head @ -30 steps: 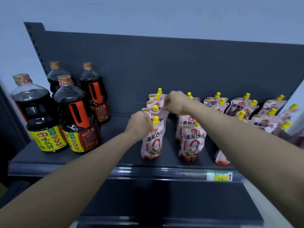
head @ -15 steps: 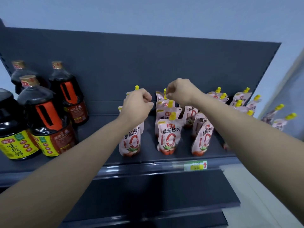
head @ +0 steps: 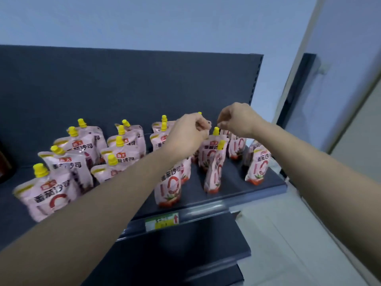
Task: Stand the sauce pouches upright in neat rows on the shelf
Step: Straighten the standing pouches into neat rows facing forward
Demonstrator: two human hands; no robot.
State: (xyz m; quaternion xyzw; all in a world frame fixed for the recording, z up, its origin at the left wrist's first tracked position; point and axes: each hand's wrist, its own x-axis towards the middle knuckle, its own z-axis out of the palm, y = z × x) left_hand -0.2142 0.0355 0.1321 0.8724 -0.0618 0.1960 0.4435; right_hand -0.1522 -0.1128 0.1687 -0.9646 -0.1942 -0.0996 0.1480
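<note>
Restocking the sauce aisle: a person is reaching with both bare arms over a dark grey shelf (head: 233, 183), where pink tomato sauce pouches (head: 68, 168) with yellow screw caps are standing in rows running from the front lip toward the back panel (head: 123, 83). The left hand (head: 185, 135) is hovering above the middle rows. Its fingers (head: 200, 126) are curling in and pinching the top edge of a rear pouch (head: 207, 124) near the back of the shelf. The right hand (head: 237, 119) is hanging just beside it, to the right, its fingers (head: 222, 123) bunching narrowly and pointing down over a yellow cap (head: 215, 131). Motion blur is making it impossible to tell whether they are gripping anything.

The two rows at the left are facing forward, and the leftmost front pouch (head: 47, 195) is leaning slightly. A middle front pouch (head: 169, 186) is standing upright below the left forearm, near the lip. To its right an edge-on pouch (head: 214, 172) is standing turned sideways, and a right-end pouch (head: 257, 168) is standing close to the shelf's right end.

A green and yellow price tag (head: 161, 221) with a red arrow is sitting in the front rail. A lower shelf (head: 185, 256) is jutting out beneath, and a dark bottle (head: 4, 164) is showing at the far left edge.
</note>
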